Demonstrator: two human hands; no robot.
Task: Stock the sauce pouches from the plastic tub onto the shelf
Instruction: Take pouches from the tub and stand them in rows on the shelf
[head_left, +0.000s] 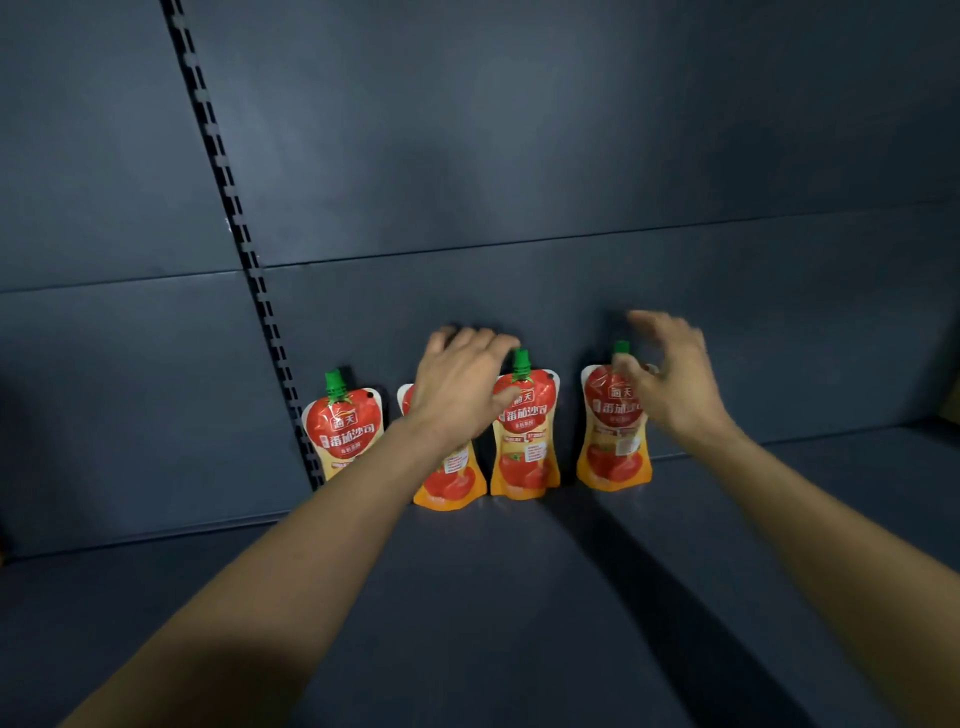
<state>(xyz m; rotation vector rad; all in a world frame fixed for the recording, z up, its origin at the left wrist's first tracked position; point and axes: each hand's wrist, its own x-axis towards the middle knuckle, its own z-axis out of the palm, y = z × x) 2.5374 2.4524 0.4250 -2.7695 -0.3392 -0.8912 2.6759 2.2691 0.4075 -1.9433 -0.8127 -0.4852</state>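
Several red and orange sauce pouches with green caps stand in a row against the back of the dark shelf (519, 597). From the left they are one pouch (343, 431), a second pouch (452, 483), a third pouch (524, 457) and a fourth pouch (613, 457). My left hand (462, 379) lies over the top of the second pouch and hides its cap, with the thumb touching the third pouch. My right hand (670, 374) is blurred, its fingers loosely spread just right of the fourth pouch's cap, holding nothing. The plastic tub is out of view.
A dark back panel (519, 156) rises behind the pouches. A slotted upright (228, 208) runs down it, just left of the first pouch. Bare shelf surface stretches in front of the row and to its right. A pale object shows at the far right edge (953, 405).
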